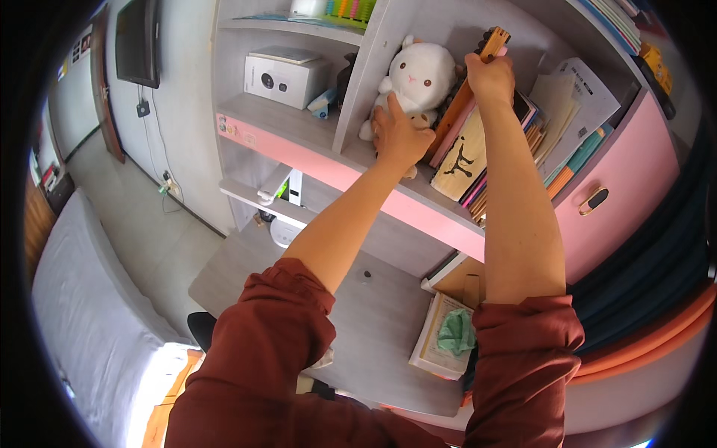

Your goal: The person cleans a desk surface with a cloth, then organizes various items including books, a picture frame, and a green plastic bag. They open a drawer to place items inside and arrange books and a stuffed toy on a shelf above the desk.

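Observation:
A white plush toy animal [423, 70] with a pink nose sits upright in the shelf compartment. My left hand [400, 134] grasps its lower front, hiding part of the body, and a small brown plush face [421, 119] shows beside my fingers. To the right, my right hand [492, 78] is closed around the upper part of a wooden stringed instrument [496, 40], whose top bears dark tuning pegs. The instrument leans between the plush and a row of books [468, 159]; its lower end is partly hidden.
Papers and folders [582, 112] lean right of the books, beside a pink cabinet door [622, 185]. A white box [285, 78] occupies the left compartment. Below, the grey desk [381, 313] carries a stack of books [434, 350] with a green crumpled item [456, 331] on top.

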A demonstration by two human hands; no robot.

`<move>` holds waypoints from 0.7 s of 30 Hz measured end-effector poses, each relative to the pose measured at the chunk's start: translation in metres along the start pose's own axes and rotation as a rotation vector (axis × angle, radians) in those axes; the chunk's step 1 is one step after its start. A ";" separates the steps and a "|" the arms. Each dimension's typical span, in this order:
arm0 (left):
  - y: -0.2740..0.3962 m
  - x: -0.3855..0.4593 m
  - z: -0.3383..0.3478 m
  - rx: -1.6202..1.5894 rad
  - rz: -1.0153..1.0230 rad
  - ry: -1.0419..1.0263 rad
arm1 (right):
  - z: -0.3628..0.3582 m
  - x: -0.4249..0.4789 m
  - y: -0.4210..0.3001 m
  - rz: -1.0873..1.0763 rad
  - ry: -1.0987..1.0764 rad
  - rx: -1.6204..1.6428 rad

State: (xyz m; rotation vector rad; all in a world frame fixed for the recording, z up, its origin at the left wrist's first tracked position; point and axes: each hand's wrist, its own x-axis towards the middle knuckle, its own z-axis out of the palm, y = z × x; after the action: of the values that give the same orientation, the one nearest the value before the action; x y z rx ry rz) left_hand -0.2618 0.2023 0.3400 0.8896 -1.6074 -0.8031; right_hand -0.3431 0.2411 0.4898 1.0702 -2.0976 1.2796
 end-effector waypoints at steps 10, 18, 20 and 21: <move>-0.004 -0.013 -0.002 0.311 0.064 -0.109 | -0.004 0.001 0.008 -0.058 -0.022 -0.018; -0.012 0.018 -0.033 0.355 0.098 -0.173 | 0.005 0.001 0.007 -0.081 0.006 -0.004; -0.018 0.006 -0.041 0.363 0.301 -0.102 | 0.007 0.005 0.009 -0.107 0.074 -0.055; -0.011 -0.006 -0.048 0.359 0.337 -0.105 | -0.002 0.000 0.005 -0.042 0.063 -0.069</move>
State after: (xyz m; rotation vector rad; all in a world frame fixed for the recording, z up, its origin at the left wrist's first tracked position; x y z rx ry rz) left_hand -0.2124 0.1999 0.3366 0.8004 -1.9667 -0.3340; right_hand -0.3469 0.2446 0.4883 1.0256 -2.0462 1.1974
